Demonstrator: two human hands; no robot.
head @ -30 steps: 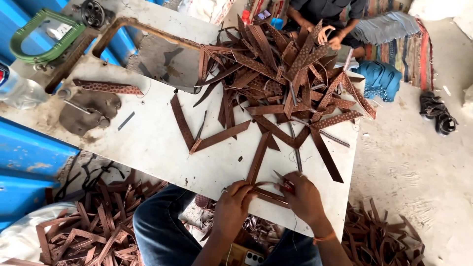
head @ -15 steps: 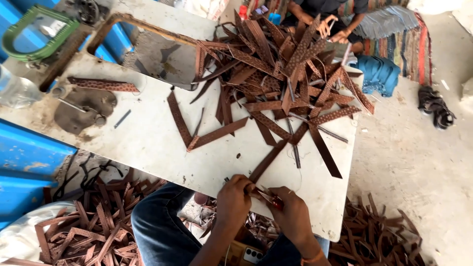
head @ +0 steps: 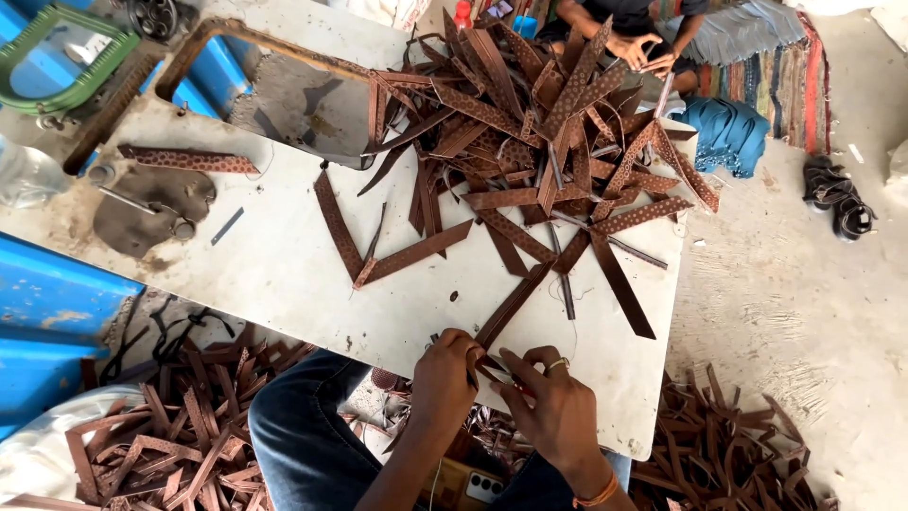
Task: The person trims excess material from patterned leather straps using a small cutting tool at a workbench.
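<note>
While left hand (head: 445, 371) pinches brown strap (head: 511, 308), right hand (head: 553, 402) curls alongside.

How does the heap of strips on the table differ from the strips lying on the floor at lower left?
The table heap is piled on the white table, criss-crossed, with long straight brown strips. The floor strips lie lower, spread flatter beside the person's knee, and many look joined into V shapes. Both are brown, dotted, leather-like strips.

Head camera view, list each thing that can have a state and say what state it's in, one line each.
Left hand: closed on the near end of the strap.
Right hand: fingers pinching the same strap end.
Brown strap: flat on the table, near end held at the edge.
Strap pile: heaped, tangled.
White table: stained.
Sandals: lying on the floor.
</note>
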